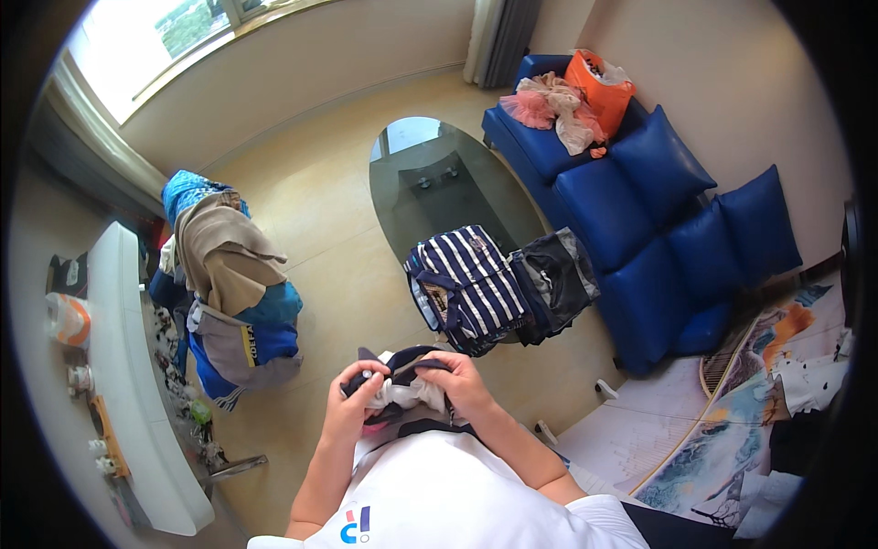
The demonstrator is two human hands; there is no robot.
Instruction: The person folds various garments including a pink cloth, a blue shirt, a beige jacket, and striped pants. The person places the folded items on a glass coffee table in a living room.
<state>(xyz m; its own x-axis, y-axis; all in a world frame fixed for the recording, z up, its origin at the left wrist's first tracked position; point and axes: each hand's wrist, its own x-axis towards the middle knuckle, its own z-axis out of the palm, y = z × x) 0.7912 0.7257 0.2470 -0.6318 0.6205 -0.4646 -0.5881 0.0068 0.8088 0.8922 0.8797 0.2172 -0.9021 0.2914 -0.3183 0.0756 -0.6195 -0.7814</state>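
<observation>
Hands were both shut on the small dark and white cloth (402, 384) at my chest, my left hand (352, 403) at nine o'clock of it, my right hand (462, 384) at three, so it lay sideways between them.

You are in a home living room: a blue sofa (640, 197) with cushions runs from 1 to 3 o'clock, an oval glass tabletop (430, 178) sits at 12 with folded clothes (498, 288), a window (155, 37) at 11, more clothes (229, 284) heaped at 9.
</observation>
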